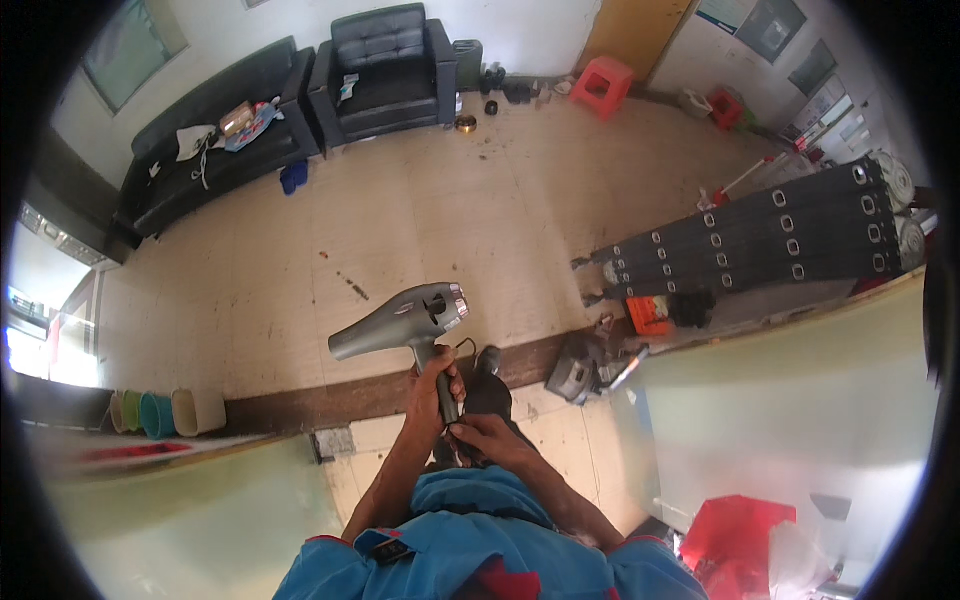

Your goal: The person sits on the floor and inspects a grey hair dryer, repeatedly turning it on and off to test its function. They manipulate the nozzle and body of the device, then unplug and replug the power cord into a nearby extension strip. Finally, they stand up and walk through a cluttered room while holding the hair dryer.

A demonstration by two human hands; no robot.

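A dark grey hair dryer is held up in front of me, its narrow nozzle pointing left and its shiny rear end to the right. My left hand is closed around its handle. Thumb and fingers of my right hand are pinched together at the handle's lower end, where the cord would leave it. Whatever sits between those fingertips is too small to make out. A short loop of dark cord shows just right of my left hand.
Beyond the floor stand a black sofa, a black armchair and a red stool. A long dark rack with metal rings lies at right. Pale counters flank me; bins are at left, a red bag at lower right.
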